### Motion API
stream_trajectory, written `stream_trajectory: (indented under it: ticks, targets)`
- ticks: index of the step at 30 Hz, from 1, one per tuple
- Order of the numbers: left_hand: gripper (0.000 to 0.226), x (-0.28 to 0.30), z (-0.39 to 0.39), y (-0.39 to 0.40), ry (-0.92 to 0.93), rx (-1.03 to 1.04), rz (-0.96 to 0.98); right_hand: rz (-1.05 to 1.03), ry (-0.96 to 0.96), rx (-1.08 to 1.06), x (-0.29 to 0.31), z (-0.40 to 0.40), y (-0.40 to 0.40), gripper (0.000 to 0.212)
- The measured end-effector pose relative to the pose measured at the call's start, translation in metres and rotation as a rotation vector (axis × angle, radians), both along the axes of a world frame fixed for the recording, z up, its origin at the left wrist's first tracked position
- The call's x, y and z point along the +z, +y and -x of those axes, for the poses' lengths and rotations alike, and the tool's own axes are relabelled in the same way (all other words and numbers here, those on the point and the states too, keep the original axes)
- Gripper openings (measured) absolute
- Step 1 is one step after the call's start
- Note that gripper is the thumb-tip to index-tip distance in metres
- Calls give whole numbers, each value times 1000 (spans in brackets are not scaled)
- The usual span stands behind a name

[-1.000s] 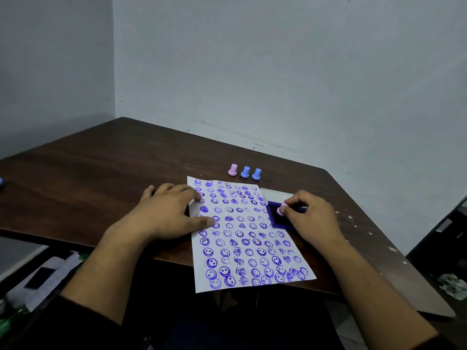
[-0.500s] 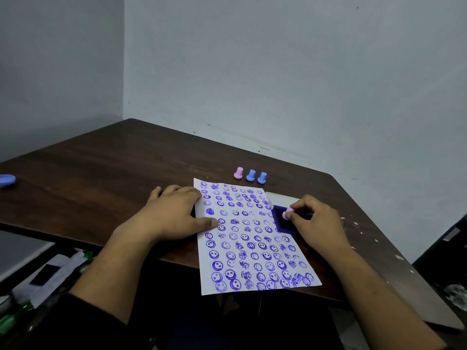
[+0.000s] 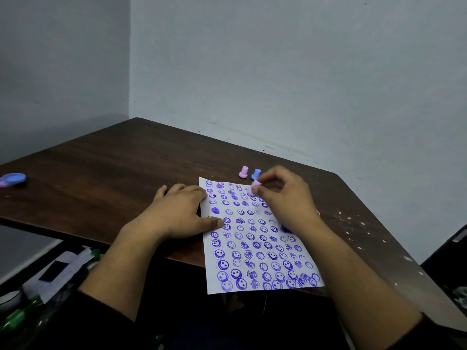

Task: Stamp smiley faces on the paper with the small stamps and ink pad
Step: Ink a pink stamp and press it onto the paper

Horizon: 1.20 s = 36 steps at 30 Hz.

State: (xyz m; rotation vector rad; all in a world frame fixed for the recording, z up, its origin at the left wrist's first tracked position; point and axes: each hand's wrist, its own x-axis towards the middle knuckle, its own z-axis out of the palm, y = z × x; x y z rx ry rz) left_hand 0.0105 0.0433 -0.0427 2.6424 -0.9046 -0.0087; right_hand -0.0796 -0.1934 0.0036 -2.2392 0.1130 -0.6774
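Note:
A white paper (image 3: 255, 238) covered with rows of purple smiley prints lies on the dark wooden table (image 3: 113, 173), its near end hanging over the front edge. My left hand (image 3: 177, 213) rests flat on the paper's left edge, fingers spread. My right hand (image 3: 283, 195) pinches a small pink stamp (image 3: 254, 186) over the paper's top rows, tilted. Whether the stamp touches the paper is unclear. The ink pad is hidden behind my right hand and forearm; only a dark purple bit (image 3: 286, 229) shows. A pink stamp (image 3: 243, 172) and a blue stamp (image 3: 256, 174) stand just beyond the paper's far edge.
A blue and lilac oval object (image 3: 12, 179) lies at the table's far left. White flecks (image 3: 353, 223) dot the table's right side. Walls close in behind and to the left. Papers and green-capped items (image 3: 50, 279) sit below the table at the left.
My right hand has lifted the pink stamp off the ink pad and carried it left and away to the paper's top rows. The left hand stays put.

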Motion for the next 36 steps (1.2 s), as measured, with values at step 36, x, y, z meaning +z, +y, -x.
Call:
stream_trajectory:
  ticks: [36]
  targets:
    - [102,-4,-1,-2,-45,2,21,195,114,51,-43,-29,38,12]
